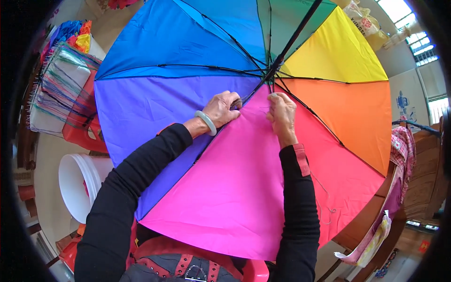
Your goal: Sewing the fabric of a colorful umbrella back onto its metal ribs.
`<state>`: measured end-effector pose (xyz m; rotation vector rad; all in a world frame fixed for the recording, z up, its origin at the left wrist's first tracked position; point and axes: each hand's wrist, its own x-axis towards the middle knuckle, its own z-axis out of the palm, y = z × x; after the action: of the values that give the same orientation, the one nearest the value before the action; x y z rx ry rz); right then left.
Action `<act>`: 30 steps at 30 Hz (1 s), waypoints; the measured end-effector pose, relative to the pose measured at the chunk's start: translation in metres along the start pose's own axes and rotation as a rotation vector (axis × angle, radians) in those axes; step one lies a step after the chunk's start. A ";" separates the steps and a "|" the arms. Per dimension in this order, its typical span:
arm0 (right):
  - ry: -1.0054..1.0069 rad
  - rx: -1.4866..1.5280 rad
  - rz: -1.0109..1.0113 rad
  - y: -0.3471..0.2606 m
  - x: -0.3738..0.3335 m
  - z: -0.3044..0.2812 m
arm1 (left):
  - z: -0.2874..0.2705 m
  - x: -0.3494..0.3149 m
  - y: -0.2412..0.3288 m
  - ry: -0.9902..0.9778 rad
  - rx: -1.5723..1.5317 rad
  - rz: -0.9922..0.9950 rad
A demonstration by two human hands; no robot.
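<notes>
An opened umbrella (249, 178) with rainbow-coloured panels lies inside-up in front of me, its dark shaft (303, 29) slanting up from the hub (274, 68). My left hand (221, 112), with a pale bangle (206, 123) at the wrist, is closed on a black rib between the purple and pink panels. Over the pink panel, just below the hub, my right hand (283, 113) is pinched closed; what its fingertips hold is too small to make out. A fine thread shows faintly beside it. Loose thread (330, 210) trails across the red panel below my right sleeve.
On the left stand a white bucket (75, 188) and a red plastic stool (84, 127), near a pale bundle (66, 84) draped with coloured threads. A wooden chair (420, 164) with pink checked cloth (401, 145) is at right. White sacks (364, 21) lie beyond the umbrella.
</notes>
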<state>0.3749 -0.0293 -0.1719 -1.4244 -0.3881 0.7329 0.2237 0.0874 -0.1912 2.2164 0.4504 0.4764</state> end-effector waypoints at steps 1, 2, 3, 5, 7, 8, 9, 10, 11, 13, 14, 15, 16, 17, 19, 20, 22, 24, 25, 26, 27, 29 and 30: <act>-0.006 0.054 0.040 -0.002 0.001 -0.002 | 0.001 0.002 -0.002 -0.003 -0.001 0.003; -0.006 0.056 0.041 -0.004 0.001 -0.002 | -0.001 0.004 -0.004 -0.007 0.090 0.062; -0.006 0.096 0.017 -0.007 0.002 -0.001 | -0.003 0.007 -0.006 -0.011 0.181 0.122; -0.008 0.175 -0.033 -0.014 0.002 0.000 | -0.005 0.007 -0.008 -0.013 0.272 0.180; 0.006 0.132 -0.037 -0.019 -0.001 0.002 | -0.005 0.007 -0.006 -0.048 0.311 0.153; 0.021 0.089 -0.042 -0.021 -0.002 0.003 | -0.005 0.007 -0.005 -0.065 0.329 0.139; 0.028 0.049 -0.044 -0.021 -0.003 0.006 | -0.007 0.006 -0.011 -0.061 0.332 0.131; 0.033 0.043 -0.051 -0.018 0.003 -0.012 | -0.005 0.011 -0.014 -0.016 0.240 0.143; 0.044 -0.456 -0.351 -0.015 0.013 -0.041 | -0.002 0.016 -0.017 0.027 0.146 0.155; 0.034 -0.972 -0.534 -0.025 0.018 -0.086 | -0.001 0.019 -0.017 0.066 0.055 0.155; 0.017 -0.990 -0.434 -0.043 0.007 -0.103 | -0.008 0.020 -0.007 0.025 -0.155 -0.110; 0.069 -0.822 -0.293 -0.059 -0.003 -0.117 | -0.014 0.021 0.003 -0.018 -0.367 -0.374; 0.119 -0.651 -0.153 -0.070 -0.012 -0.123 | -0.018 0.021 0.007 -0.063 -0.577 -0.638; 0.115 -0.648 -0.155 -0.077 -0.023 -0.118 | -0.022 0.020 0.008 -0.059 -0.574 -0.639; -0.037 -0.924 -0.326 -0.080 -0.044 -0.099 | -0.028 0.017 0.007 -0.003 -0.761 -0.600; -0.116 -1.055 -0.412 -0.076 -0.050 -0.085 | -0.031 0.016 0.007 0.026 -0.850 -0.581; -0.346 -1.138 -0.745 -0.054 -0.056 -0.047 | -0.039 0.013 0.007 0.035 -0.812 -0.551; -0.374 -1.174 -0.602 -0.031 -0.061 -0.017 | -0.037 0.018 0.014 0.023 -0.763 -0.468; -0.338 -1.086 -0.569 -0.022 -0.062 -0.002 | -0.034 0.019 0.015 0.016 -0.765 -0.466; -0.314 -0.985 -0.540 -0.012 -0.059 0.015 | -0.034 0.018 0.013 0.016 -0.714 -0.457; -0.310 -0.985 -0.539 -0.003 -0.053 0.022 | -0.031 0.020 0.013 0.009 -0.672 -0.441; -0.257 -0.821 -0.356 0.013 -0.038 0.036 | -0.027 0.021 0.010 0.003 -0.624 -0.429; -0.260 -0.818 -0.356 0.022 -0.032 0.039 | -0.025 0.022 0.007 0.009 -0.614 -0.384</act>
<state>0.3215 -0.0213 -0.1820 -1.9415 -1.2124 0.4744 0.2315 0.1094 -0.1665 1.4958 0.6222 0.3558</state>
